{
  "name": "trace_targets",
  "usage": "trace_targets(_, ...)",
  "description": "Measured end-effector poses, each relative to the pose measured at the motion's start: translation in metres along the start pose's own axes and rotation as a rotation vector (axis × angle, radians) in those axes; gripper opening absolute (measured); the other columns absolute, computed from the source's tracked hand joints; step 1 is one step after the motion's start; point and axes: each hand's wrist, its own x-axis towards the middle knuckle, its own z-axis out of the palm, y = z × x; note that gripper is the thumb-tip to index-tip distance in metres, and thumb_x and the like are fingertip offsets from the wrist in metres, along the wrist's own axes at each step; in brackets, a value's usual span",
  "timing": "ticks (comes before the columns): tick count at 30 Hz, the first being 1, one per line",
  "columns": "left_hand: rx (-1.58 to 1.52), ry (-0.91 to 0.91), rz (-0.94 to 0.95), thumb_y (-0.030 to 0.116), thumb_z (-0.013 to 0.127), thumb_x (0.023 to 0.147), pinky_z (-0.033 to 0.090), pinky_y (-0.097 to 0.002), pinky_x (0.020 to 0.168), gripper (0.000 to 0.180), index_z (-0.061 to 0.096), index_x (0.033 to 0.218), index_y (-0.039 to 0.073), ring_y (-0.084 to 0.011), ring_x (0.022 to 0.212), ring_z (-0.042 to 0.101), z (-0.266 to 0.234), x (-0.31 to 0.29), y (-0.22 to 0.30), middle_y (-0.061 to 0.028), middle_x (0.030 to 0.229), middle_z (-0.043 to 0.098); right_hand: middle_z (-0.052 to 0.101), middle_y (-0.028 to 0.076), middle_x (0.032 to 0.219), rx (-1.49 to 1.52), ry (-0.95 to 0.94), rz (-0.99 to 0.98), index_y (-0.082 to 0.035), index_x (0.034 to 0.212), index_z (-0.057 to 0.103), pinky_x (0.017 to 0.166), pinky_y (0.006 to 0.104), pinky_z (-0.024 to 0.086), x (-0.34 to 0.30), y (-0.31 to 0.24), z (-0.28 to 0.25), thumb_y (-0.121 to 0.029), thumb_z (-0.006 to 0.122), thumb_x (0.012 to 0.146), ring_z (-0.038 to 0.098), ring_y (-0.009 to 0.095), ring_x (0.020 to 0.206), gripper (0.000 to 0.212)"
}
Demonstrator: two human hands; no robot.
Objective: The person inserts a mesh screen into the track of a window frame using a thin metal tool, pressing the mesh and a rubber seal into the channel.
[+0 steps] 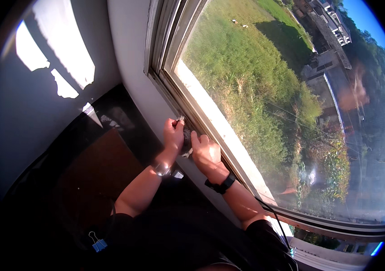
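Note:
A crumpled dark grey cloth (187,137) lies between my two hands at the lower track of the window. My left hand (173,135) has its fingers closed on the cloth's far end. A silvery watch is on that wrist. My right hand (206,151) is just to the right, fingers curled, with one digit pressed against the cloth's edge. A black band (221,183) circles the right wrist. The palm side of both hands and part of the cloth are hidden.
The metal window frame (167,86) runs diagonally beside my hands, its glass pane (264,99) to the right. A white wall (131,58) stands to the left, above a brown board (97,167). A black cable (273,212) hangs by my right arm. A blue binder clip (98,245) is at lower left.

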Motion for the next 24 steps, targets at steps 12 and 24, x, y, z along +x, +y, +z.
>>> trace_targets(12, -0.029, 0.193, 0.201, 0.018, 0.059, 0.089, 0.046, -0.0343, 0.073, 0.022, 0.053, 0.089, -0.002, -0.0194, 0.076, 0.055, -0.052, 0.127, 0.036, -0.0118, 0.083, 0.061, 0.059, 0.016, 0.081, 0.124, 0.131, -0.072, -0.003, 0.116, 0.056, 0.056, 0.04, 0.052, 0.14, -0.04, 0.026, -0.007, 0.054, 0.078, 0.063, 0.032, 0.066, 0.037)
trace_targets(24, -0.096, -0.116, 0.192, 0.014, 0.063, 0.087, 0.047, -0.0287, 0.075, 0.022, 0.054, 0.101, -0.001, -0.0142, 0.081, 0.056, -0.034, -0.024, 0.024, -0.0085, 0.086, 0.06, 0.059, 0.01, 0.079, 0.13, 0.082, 0.233, -0.007, 0.109, 0.062, 0.056, 0.0378, 0.049, -0.017, -0.03, -0.05, -0.01, 0.059, 0.084, 0.062, 0.027, 0.069, 0.026)
